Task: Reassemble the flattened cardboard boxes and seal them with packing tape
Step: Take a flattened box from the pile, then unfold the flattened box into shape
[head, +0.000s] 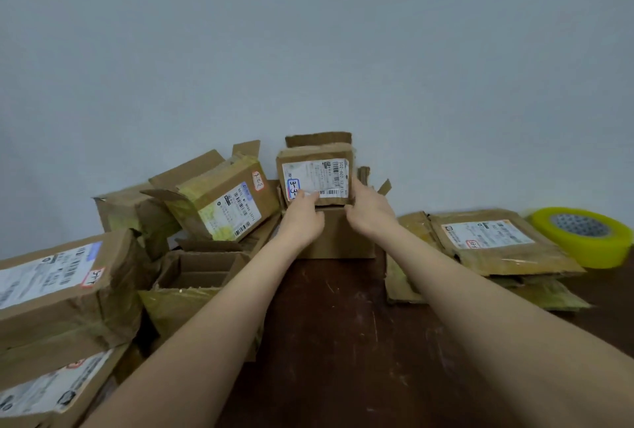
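Observation:
A small cardboard box (pixel 315 167) with a white shipping label stands against the wall on top of another brown box (pixel 338 239). My left hand (pixel 303 216) grips its lower left corner, thumb on the label. My right hand (pixel 368 210) holds its right side, fingers curled round the edge. A roll of yellow packing tape (pixel 581 235) lies flat at the far right of the dark wooden table (pixel 343 342). Flattened boxes (pixel 494 246) are stacked to the right of my arms.
Several assembled and half-open boxes crowd the left: one tilted with a label (pixel 223 198), an open one (pixel 202 270), and a large labelled one (pixel 61 283) at the near left. A plain grey wall (pixel 308 50) closes off the back.

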Demonstrator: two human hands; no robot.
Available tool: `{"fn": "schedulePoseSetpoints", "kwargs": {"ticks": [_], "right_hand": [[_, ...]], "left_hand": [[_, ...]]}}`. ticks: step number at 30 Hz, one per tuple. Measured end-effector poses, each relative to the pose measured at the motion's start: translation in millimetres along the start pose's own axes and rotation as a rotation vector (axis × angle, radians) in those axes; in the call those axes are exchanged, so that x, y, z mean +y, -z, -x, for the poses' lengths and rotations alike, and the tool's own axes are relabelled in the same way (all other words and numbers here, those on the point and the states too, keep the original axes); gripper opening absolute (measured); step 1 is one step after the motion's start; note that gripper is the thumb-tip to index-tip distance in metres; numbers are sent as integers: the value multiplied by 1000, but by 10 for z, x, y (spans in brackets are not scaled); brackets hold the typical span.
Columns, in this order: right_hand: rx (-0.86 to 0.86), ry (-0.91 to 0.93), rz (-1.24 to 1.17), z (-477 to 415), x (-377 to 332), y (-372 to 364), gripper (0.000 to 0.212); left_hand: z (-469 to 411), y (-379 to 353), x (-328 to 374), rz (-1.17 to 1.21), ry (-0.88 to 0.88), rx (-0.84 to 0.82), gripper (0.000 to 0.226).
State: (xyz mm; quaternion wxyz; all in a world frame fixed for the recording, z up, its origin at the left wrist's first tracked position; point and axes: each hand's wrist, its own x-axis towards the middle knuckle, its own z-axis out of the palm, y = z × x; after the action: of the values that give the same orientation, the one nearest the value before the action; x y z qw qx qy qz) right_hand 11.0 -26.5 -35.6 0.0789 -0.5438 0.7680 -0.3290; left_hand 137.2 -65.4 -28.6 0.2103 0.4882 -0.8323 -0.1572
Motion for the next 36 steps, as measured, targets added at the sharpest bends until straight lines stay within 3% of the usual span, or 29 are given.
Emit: {"fn": "schedulePoseSetpoints", "kwargs": {"ticks": [7, 13, 17, 21, 23, 27, 30, 36], "right_hand": [[111, -56, 10, 457, 270, 381, 50], [171, -316, 66, 804, 1052, 944, 53], [253, -534, 125, 933, 1677, 1281, 51], [194, -622, -93, 913, 2072, 1297, 56], [248, -645, -218, 869, 2110, 1286, 55], [384, -661, -643, 780, 2114, 1239, 33], [407, -667, -881, 839, 2017, 1258, 21], [363, -473, -854, 1172, 1645, 1542, 50]], "left_hand": [[332, -91, 304, 62, -37, 158, 44], [589, -676, 1045, 284, -33, -78, 59], [481, -1056, 1246, 435, 126, -165, 74], [365, -1241, 1219, 663, 335, -150, 65], [302, -1222, 1232, 804, 406, -103, 59], [268, -935, 1429, 1191, 439, -175, 37], [322, -712, 1547, 1209, 371, -156, 26], [614, -213, 1391, 1133, 226, 0, 25]]}}
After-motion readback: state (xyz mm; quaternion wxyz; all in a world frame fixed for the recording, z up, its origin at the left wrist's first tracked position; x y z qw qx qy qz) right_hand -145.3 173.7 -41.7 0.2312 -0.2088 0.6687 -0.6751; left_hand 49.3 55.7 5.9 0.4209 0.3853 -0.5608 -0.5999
